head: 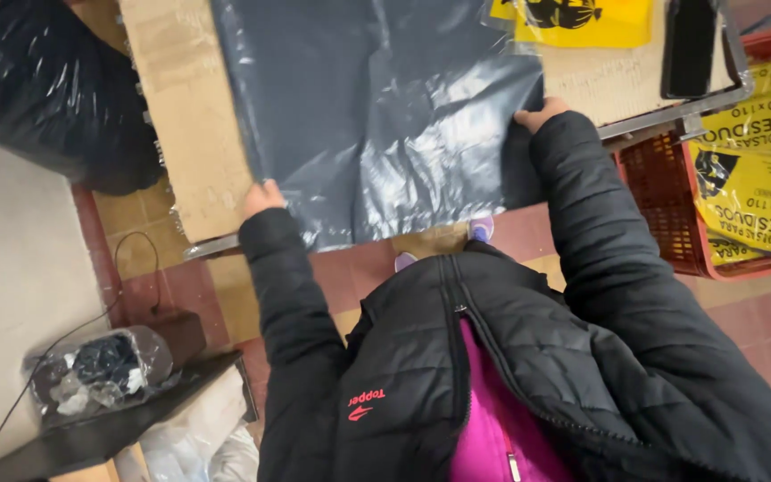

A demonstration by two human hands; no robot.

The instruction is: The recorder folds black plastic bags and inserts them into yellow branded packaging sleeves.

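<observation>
Pinning a dark grey plastic bag [385,116] flat on the cardboard-covered tabletop [185,107]: your left hand [262,196] grips its near-left corner, your right hand [539,114] its right edge. Bag lies spread between them; wrinkles remain. Red basket [662,205] sits beyond your right fingers.
</observation>
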